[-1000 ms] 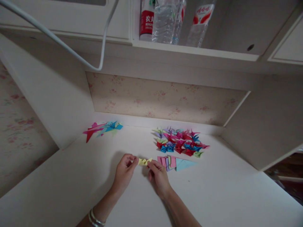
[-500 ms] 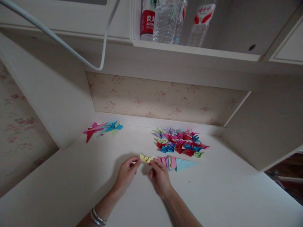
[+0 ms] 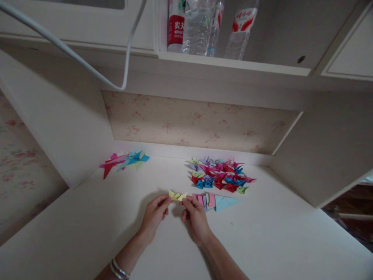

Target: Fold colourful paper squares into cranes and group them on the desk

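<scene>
A small yellow origami boat (image 3: 177, 196) is pinched at both ends just above the white desk. Its left end sits between the thumb and fingers of my left hand (image 3: 155, 214). On the other side my right hand (image 3: 196, 217) grips the right end. Close beyond my right hand lie folded paper pieces in pink, purple and green (image 3: 205, 200), beside a light blue folded paper (image 3: 225, 203). Behind these, several rows of colourful origami pieces (image 3: 220, 177), some like cranes, are grouped together.
At the back left is a small pile of pink, red and blue folded paper (image 3: 125, 159). Plastic bottles (image 3: 198, 31) stand on the shelf (image 3: 233, 65) overhead. A white cable (image 3: 87, 62) hangs down at the upper left. Side panels bound the desk (image 3: 96, 225).
The whole view has shifted slightly. Both hands keep hold of the yellow origami boat, whose middle fold looks a little different in angle.
</scene>
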A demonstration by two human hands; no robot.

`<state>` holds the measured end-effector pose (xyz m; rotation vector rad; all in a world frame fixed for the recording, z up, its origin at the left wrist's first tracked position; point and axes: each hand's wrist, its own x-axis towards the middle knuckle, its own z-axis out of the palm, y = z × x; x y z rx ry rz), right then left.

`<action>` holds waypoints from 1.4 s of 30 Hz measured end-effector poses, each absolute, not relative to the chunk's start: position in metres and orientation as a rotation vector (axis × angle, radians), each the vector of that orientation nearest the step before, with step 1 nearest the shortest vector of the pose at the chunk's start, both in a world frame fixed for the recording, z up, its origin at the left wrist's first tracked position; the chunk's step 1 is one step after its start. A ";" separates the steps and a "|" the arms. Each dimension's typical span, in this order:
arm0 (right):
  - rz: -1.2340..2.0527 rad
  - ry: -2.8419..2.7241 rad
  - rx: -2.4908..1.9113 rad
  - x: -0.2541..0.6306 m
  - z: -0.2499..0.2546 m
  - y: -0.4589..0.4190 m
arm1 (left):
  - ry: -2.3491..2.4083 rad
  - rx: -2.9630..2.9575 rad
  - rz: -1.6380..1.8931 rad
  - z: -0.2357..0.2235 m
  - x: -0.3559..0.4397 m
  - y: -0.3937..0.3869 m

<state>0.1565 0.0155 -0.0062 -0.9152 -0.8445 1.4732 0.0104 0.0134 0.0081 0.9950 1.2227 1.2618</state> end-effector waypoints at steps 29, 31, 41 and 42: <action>1.446 -0.830 -0.894 0.157 -0.012 0.019 | 1.228 1.065 1.242 0.007 0.010 0.014; 1.448 -0.823 -0.901 0.157 -0.011 0.019 | 1.232 1.058 1.240 0.008 0.010 0.014; 1.452 -0.795 -0.911 0.157 -0.009 0.018 | 1.258 1.131 1.191 0.005 0.012 0.012; 1.448 -0.787 -0.909 0.157 -0.009 0.018 | 1.265 1.145 1.174 0.005 0.012 0.012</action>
